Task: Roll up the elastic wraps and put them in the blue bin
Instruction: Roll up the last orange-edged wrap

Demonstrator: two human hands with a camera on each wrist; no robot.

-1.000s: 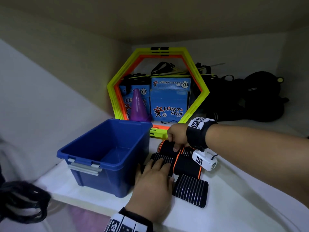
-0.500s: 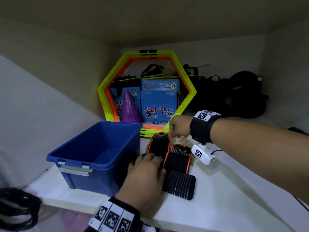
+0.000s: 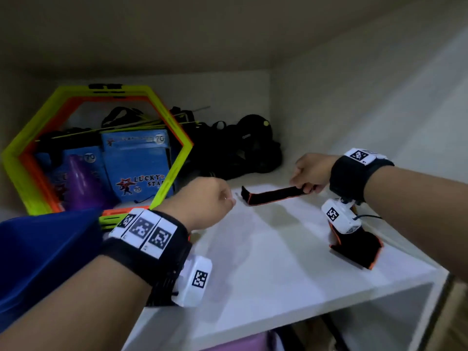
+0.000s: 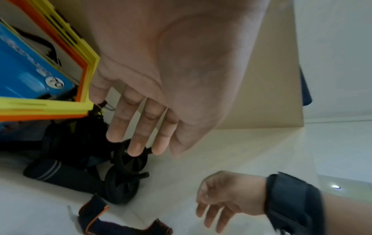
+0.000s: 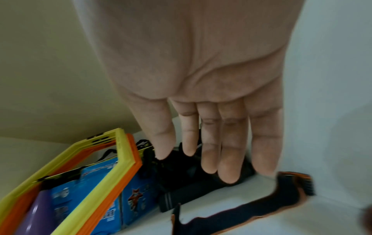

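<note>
The right hand (image 3: 310, 173) grips one end of the soft, light wrap (image 3: 273, 195); the left hand (image 3: 207, 198) hangs relaxed, holding nothing. It probably rolls best from that end.

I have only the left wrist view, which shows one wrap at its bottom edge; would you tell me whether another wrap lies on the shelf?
Observer: Yes, the head view shows a second wrap on the shelf, near its front edge on the right.
Operator: Thank you; where is the blue bin?
Observer: The blue bin stands at the shelf's left end, left of the left hand.
Operator: Is the first wrap rolled?
Observer: No, the first wrap lies stretched out flat, with the right hand at its right end.
</note>
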